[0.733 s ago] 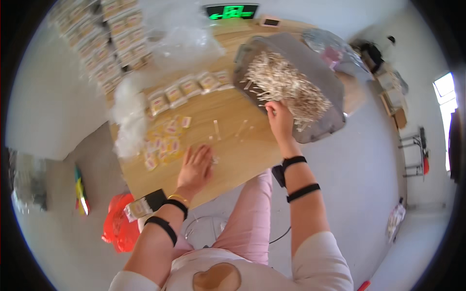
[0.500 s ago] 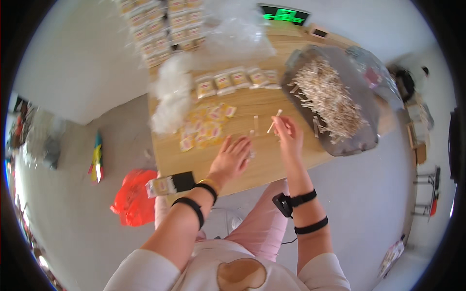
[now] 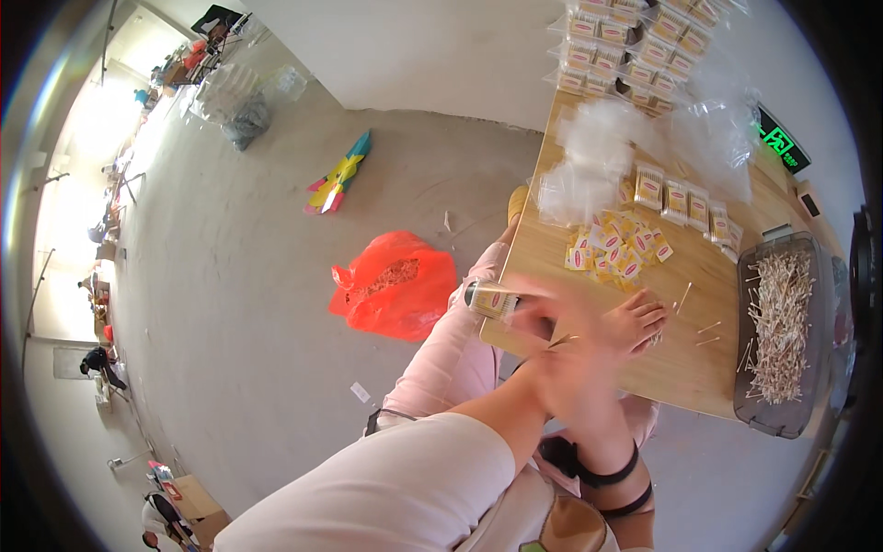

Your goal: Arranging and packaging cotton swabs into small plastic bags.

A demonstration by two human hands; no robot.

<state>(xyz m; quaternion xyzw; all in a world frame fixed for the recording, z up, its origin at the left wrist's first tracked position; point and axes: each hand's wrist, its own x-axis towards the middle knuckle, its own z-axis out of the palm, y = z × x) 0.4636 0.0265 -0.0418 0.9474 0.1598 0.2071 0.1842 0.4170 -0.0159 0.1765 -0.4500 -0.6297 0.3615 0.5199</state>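
Observation:
My left hand (image 3: 636, 324) rests on the table, fingers curled together over a few cotton swabs (image 3: 655, 339) whose ends show beneath them. Crossing over my left forearm, my right hand (image 3: 543, 308) is smeared by motion, so its fingers cannot be read. It is beside a small pack with a yellow label (image 3: 494, 302) at the table's near left edge; whether it touches the pack is unclear. Single cotton swabs (image 3: 708, 327) lie on the wood to the right of my left hand. Beyond my hands is a heap of yellow-and-white printed cards (image 3: 618, 247).
A grey tub (image 3: 743, 368) full of cotton swabs stands on the right of the table (image 3: 681, 386). Filled swab packs (image 3: 676, 201) form a row behind the cards, near clear plastic bags (image 3: 579, 189). A red plastic bag (image 3: 395, 285) lies on the floor at left.
My view has swung left. My right hand has moved left across my left arm, away from the tub; the swab at its fingertips no longer shows there. My left hand stays on the table.

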